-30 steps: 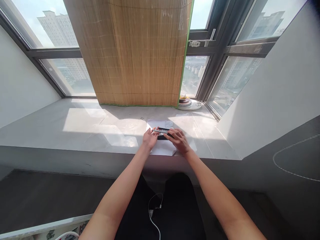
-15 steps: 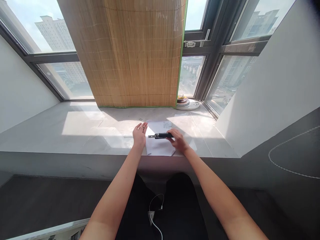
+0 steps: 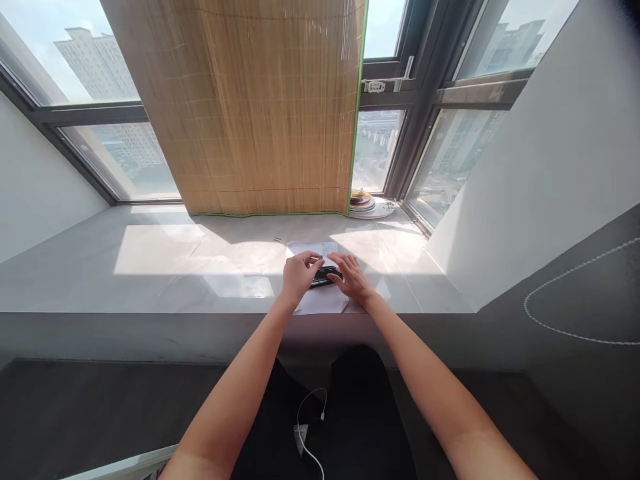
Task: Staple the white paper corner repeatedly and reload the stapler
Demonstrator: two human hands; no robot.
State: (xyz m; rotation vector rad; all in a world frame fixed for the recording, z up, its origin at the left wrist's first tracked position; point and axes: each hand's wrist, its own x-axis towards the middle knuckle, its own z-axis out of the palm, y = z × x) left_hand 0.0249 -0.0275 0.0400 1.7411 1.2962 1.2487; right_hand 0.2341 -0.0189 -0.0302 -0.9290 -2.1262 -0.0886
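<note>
A black stapler-like tool (image 3: 325,276) lies over white paper (image 3: 320,304) on the window ledge, between my two hands. My left hand (image 3: 299,273) is closed in a pinch at the tool's upper left, with something small and dark at its fingertips that is too small to make out. My right hand (image 3: 352,276) is at the tool's right end, its fingers apart and the thumb touching or just over the tool. Small writing or print shows near the paper's top edge.
A bamboo blind (image 3: 270,120) hangs in front of the window. Stacked plates (image 3: 367,205) stand at the back right of the ledge (image 3: 150,280). Small metal pieces (image 3: 277,239) lie behind the paper. A white cable (image 3: 300,420) rests over my lap.
My left hand has moved right and gone from open to a pinch. My right hand has loosened its hold on the black tool, which now looks opened up or tilted over the paper.
</note>
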